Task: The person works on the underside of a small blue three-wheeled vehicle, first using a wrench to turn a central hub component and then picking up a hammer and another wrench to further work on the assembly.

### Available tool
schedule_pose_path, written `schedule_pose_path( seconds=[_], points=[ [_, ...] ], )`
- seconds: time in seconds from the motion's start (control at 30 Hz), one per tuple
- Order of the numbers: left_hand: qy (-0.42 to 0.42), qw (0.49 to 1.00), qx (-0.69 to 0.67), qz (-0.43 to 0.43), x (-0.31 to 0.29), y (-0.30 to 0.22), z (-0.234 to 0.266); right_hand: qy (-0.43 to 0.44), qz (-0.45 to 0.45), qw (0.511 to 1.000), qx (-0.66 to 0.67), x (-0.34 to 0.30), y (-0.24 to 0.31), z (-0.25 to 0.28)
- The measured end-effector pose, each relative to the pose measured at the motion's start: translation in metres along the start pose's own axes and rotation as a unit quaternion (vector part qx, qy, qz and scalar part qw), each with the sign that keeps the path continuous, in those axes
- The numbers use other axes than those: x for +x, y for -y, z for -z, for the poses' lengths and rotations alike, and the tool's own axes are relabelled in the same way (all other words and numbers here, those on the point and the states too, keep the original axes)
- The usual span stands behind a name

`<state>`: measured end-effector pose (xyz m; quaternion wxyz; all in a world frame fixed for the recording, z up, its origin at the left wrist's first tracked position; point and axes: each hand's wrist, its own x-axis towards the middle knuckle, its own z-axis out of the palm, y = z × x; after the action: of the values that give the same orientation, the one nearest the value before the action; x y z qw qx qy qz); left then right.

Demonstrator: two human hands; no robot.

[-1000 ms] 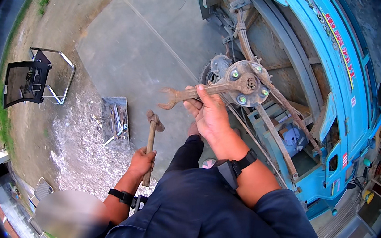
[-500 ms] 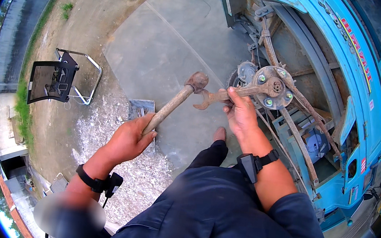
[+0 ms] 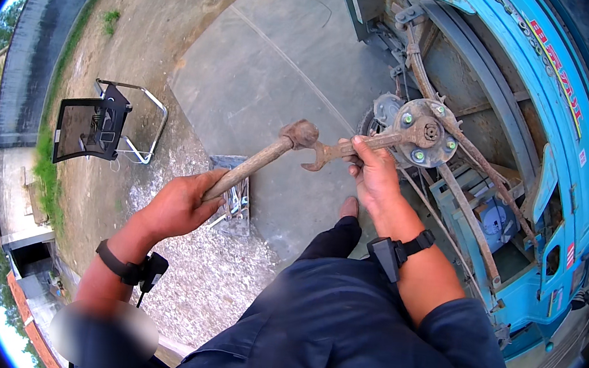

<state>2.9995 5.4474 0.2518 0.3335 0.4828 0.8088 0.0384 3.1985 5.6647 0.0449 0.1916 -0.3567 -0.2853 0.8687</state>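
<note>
My left hand (image 3: pixel 180 205) is wrapped round the wooden handle of a rusty hammer (image 3: pixel 249 166). The hammer's head lies close to the open jaw of a large rusty wrench (image 3: pixel 380 142); a small gap seems to part them. Near that jaw, my right hand (image 3: pixel 373 170) pinches the wrench shaft between thumb and fingers. The wrench's far end sits over the centre of a wheel hub (image 3: pixel 425 134) with several studs and nuts round its face. Behind the wrench, part of the hub is hidden.
At right stands a blue vehicle body (image 3: pixel 567 181), with rusty rods and a leaf spring (image 3: pixel 466 223) beside the hub. A black chair (image 3: pixel 95 126) with a metal frame is on the dirt at left. A tray of tools (image 3: pixel 235 199) lies on the ground below the hammer.
My left hand has drawn the hammer down and to the left, its handle now lying flatter. The right hand and wrench stay nearly where they were.
</note>
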Motion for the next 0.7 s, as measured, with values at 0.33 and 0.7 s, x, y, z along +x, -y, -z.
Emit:
schedule_pose_path(
  seconds=[0.33,0.7],
  points=[
    [0.026,0.999,-0.023,0.007,-0.002,0.012,-0.006,0.005,-0.008,1.000,0.026,-0.009,0.005,-0.005],
    [-0.041,0.998,-0.043,0.036,0.001,0.009,-0.005,0.004,-0.019,1.000,0.014,-0.010,0.007,-0.004]
  ],
)
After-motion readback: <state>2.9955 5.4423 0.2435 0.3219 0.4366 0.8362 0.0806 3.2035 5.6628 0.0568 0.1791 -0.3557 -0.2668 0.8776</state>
